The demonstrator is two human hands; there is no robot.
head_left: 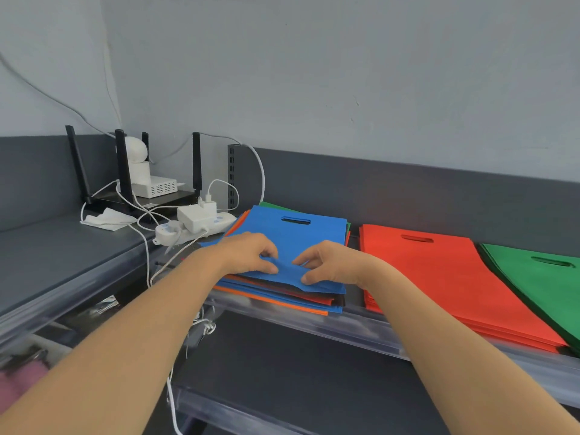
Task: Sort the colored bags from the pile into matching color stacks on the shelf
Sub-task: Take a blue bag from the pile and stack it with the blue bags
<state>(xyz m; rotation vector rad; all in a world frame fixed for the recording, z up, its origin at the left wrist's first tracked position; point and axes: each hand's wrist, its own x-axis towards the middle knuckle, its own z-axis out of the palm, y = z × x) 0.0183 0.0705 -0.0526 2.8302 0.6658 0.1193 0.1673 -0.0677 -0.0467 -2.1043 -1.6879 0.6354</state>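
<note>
**poster1:** Bags status check: the mixed pile of flat fabric bags [282,301] sits at the left end of the grey metal shelf [361,321]. Blue, orange, black and green edges poke out of it. To its right are 2 sorted stacks, a red-orange stack [439,271] and, just beside that, a green stack [539,277]. No blue stack in view yet.

**poster2:** So partway at best, I'd say. That pile looks pretty thick, and blue and black have no stack that I can see.

**poster1:** Same guess here. On top of the pile lies a flat blue fabric bag [298,233] with a cut-out handle slot. The left hand [248,252] and right hand [329,262] are close together at its near edge, both pinching a raised fold of the blue cloth between thumb and fingers.

**poster2:** So it's right under both hands, with the handle end pointing away toward the wall. Looks like peeling it off the pile is the step in hand.
</note>
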